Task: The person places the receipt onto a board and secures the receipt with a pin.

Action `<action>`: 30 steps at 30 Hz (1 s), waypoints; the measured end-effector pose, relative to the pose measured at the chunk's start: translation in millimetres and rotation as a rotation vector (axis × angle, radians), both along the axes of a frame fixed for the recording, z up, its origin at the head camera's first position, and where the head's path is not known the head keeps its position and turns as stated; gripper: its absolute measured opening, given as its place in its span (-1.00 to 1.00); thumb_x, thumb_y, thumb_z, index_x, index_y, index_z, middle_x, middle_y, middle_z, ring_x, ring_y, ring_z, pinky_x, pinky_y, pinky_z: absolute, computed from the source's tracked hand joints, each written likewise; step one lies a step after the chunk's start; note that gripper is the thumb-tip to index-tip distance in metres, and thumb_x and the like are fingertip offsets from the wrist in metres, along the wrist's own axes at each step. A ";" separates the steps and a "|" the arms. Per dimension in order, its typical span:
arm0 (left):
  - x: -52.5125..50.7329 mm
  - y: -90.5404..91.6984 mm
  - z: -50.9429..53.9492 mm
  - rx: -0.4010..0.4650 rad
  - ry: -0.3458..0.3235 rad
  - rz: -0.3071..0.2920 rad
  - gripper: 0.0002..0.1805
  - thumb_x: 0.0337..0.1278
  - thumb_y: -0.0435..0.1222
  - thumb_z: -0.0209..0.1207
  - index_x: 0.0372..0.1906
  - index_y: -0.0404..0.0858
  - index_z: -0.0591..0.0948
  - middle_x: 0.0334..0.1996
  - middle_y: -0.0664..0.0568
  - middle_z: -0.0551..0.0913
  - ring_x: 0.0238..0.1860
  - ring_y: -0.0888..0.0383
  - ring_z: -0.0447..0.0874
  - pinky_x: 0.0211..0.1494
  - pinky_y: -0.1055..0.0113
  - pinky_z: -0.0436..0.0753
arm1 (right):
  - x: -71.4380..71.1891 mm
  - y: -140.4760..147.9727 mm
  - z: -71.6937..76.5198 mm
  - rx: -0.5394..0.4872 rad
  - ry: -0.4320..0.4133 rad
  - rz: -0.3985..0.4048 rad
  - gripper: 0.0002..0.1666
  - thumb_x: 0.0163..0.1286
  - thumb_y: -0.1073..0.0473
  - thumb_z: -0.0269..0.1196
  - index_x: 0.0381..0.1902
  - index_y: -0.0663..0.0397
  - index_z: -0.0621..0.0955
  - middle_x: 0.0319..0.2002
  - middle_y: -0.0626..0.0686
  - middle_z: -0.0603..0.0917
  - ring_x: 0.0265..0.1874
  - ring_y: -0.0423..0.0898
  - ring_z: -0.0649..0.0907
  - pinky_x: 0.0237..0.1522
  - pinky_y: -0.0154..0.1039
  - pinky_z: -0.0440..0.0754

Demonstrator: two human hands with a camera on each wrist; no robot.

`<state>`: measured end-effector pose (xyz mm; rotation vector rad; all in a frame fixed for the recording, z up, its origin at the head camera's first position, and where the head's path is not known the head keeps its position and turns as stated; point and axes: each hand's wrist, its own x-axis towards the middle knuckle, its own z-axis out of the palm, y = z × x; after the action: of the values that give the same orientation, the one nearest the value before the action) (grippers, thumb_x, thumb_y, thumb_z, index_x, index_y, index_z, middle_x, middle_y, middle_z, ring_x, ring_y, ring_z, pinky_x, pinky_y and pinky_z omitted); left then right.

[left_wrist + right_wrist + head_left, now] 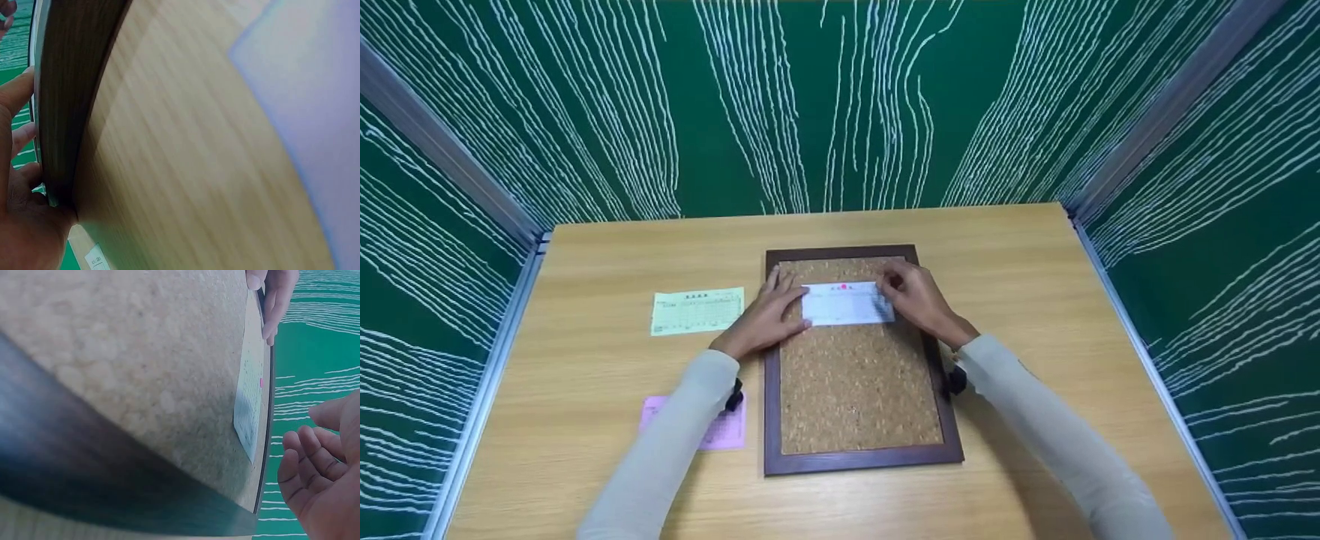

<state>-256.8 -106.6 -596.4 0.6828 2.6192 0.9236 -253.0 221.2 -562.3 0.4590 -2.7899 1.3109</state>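
A white printed slip (pixel 847 309) lies across the upper part of a cork board (pixel 855 390) with a dark wooden frame (pixel 862 461). One pink pushpin (pixel 844 286) stands at the slip's top middle. My left hand (pixel 761 321) rests on the board's left side, its thumb at the slip's lower left corner; the left wrist view shows this hand (pixel 31 230) at the frame's edge. Over the slip's right end is my right hand (pixel 921 300). In the right wrist view, that hand (pixel 329 467) has loosely bent fingers, apart from the paper, with nothing visible between them.
Left of the board, a green printed slip (pixel 697 311) lies on the wooden table (pixel 585 375). A purple slip (pixel 727 433) sits nearer, partly under my left forearm. Green panels with white wavy lines (pixel 855 112) enclose the table's back and sides.
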 end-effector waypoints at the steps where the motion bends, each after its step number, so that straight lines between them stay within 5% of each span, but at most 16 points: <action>1: 0.1 0.2 0.0 -0.001 -0.003 0.001 -0.13 0.49 0.16 0.28 0.75 -0.02 0.32 0.83 -0.03 -0.14 0.81 -0.04 -0.53 0.77 -0.28 -0.04 | 1.2 1.6 0.0 0.004 -0.004 -0.002 -0.72 0.61 0.31 0.32 0.18 0.31 0.72 -0.08 0.11 0.75 -0.14 0.00 0.71 -0.07 -0.08 0.76; 30: 0.2 -1.2 0.4 0.002 -0.014 0.008 -0.16 0.52 0.14 0.29 0.74 0.02 0.33 0.83 0.00 -0.18 0.81 -0.03 -0.54 0.75 -0.30 -0.01 | 31.4 36.7 -16.8 -0.020 -0.035 -0.022 -0.66 0.63 0.26 0.35 0.25 0.31 0.69 -0.01 0.15 0.74 -0.13 -0.02 0.71 -0.20 -0.34 0.64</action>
<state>-256.6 -107.9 -596.0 0.6646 2.6106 0.9303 -221.7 258.0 -579.1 0.4070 -2.7993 1.3541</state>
